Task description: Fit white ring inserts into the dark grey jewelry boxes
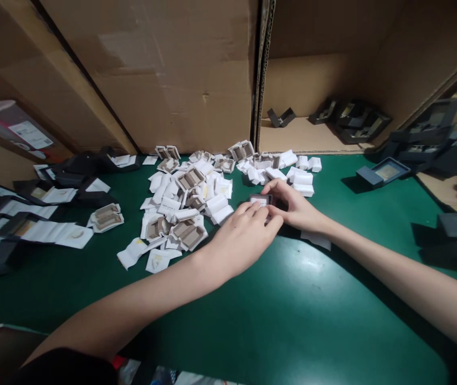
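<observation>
At the middle of the green table, a small dark box [268, 199] with something white inside is between my two hands. My right hand [298, 207] grips its right side, thumb and fingers curved around it. From the near left, my left hand [241, 231] reaches over the box with its fingers bent onto it, hiding much of it. Beside my left hand spreads a heap of white folded papers and grey-brown molded inserts [190, 232]. A flat white paper [317, 240] lies partly under my right wrist.
Open dark boxes with white leaflets [47, 214] crowd the left side of the green table [292, 321]. A blue-grey open box [385, 172] sits at right, near more dark boxes [429, 141]. Cardboard walls [180, 80] and an open carton [312, 136] holding dark boxes stand behind.
</observation>
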The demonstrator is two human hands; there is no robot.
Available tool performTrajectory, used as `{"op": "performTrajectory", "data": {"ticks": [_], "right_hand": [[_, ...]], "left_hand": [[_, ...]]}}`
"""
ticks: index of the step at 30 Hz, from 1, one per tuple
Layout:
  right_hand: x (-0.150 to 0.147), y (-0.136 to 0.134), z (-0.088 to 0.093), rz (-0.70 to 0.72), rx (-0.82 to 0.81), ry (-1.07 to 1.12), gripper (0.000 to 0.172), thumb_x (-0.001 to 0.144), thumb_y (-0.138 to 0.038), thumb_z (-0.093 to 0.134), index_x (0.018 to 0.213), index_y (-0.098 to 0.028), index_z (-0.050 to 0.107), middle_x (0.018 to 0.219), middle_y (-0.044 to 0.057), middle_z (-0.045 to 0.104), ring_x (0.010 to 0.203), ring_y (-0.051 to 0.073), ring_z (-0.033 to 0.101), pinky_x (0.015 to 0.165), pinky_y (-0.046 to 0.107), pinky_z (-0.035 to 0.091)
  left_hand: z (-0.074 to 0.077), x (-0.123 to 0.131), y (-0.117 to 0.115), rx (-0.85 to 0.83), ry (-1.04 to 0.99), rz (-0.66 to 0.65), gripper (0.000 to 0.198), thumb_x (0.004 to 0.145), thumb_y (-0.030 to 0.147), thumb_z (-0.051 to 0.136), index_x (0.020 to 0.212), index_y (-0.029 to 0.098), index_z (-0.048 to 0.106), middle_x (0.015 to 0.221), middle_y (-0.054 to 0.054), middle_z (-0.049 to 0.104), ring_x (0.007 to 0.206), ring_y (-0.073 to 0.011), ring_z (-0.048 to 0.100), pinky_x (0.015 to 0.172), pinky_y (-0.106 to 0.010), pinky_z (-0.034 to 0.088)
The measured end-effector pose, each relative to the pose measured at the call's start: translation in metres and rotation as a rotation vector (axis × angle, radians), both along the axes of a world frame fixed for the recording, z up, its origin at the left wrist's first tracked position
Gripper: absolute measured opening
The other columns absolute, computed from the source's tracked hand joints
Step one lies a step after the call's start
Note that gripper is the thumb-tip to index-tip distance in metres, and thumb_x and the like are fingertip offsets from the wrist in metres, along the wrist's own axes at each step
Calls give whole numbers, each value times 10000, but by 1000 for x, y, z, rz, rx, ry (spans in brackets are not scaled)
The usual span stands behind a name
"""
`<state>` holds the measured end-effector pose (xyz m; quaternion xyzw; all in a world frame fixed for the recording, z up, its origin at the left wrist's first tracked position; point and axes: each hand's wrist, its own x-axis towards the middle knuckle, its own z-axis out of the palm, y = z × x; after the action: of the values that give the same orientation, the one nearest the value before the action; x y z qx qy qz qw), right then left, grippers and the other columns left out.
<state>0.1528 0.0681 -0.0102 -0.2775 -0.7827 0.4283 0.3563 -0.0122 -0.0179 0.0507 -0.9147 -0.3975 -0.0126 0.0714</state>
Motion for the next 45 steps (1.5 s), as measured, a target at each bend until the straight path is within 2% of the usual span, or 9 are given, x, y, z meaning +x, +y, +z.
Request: {"op": "performTrajectory", "data": {"ticks": [5,10,14,23,27,30,35,39,45], "right_hand": [[1,1,-3,-5,-30,12,261,792,-193,588,1008,-215,445,957,22,488,733,126,463,660,285,415],[-1,-1,-4,-77,-2,6,268,764,-145,576,976,-217,429,882,-7,444,668,107,409,599,265,366],[-2,-2,-4,-92,17,7,257,762,-136,561,972,-215,435,879,-9,437,664,103,412,596,261,365],[-5,-7,1,-51,85,6,107,848,-160,476,945,-203,488,875,12,524,766,133,515,675,272,415],[-5,-8,2,-52,84,-7,86,875,-179,471,954,-213,475,868,8,523,739,128,515,659,272,425],[-6,-10,2,-48,49,21,128,909,-247,472,1036,-227,469,986,36,550,886,158,558,781,315,459],[-4,-10,0,-23,-67,108,336,919,-381,492,1219,-267,394,1198,78,519,1077,195,535,921,379,445],[-3,-8,-1,-68,-126,128,321,916,-443,482,1177,-264,430,1133,70,553,982,184,561,891,380,456],[-4,-9,-1,2,-170,100,288,912,-457,485,1111,-250,474,943,36,599,879,168,587,840,350,475]], "left_hand": [[10,-11,9,-163,-226,-44,191,912,291,538,1036,147,560,1078,-108,608,1020,-241,605,893,-363,490],[2,-21,29,-98,-631,260,158,908,218,488,1046,160,541,1082,-73,571,752,-137,601,674,-276,485],[-18,-20,38,-282,-649,370,422,840,281,598,1226,158,477,1035,-68,609,670,-132,595,639,-280,467],[-19,-15,38,-298,-622,360,196,843,224,545,1024,177,604,688,5,608,635,-163,585,552,-249,368],[-19,-17,38,-332,-639,372,293,830,230,557,1118,178,563,720,7,616,647,-158,588,569,-245,388],[-16,-22,41,-416,-675,377,408,810,247,574,1210,192,517,712,22,621,607,-144,588,545,-230,399],[0,-37,48,-467,-736,379,287,796,232,569,1071,178,629,718,9,649,523,-112,577,531,-223,430],[8,-48,55,-382,-838,357,202,775,219,599,959,183,675,921,-32,688,680,-135,623,595,-235,478],[-8,-52,62,-609,-1063,417,248,824,276,594,1045,171,636,1029,-62,648,655,-110,621,527,-218,526]]}}
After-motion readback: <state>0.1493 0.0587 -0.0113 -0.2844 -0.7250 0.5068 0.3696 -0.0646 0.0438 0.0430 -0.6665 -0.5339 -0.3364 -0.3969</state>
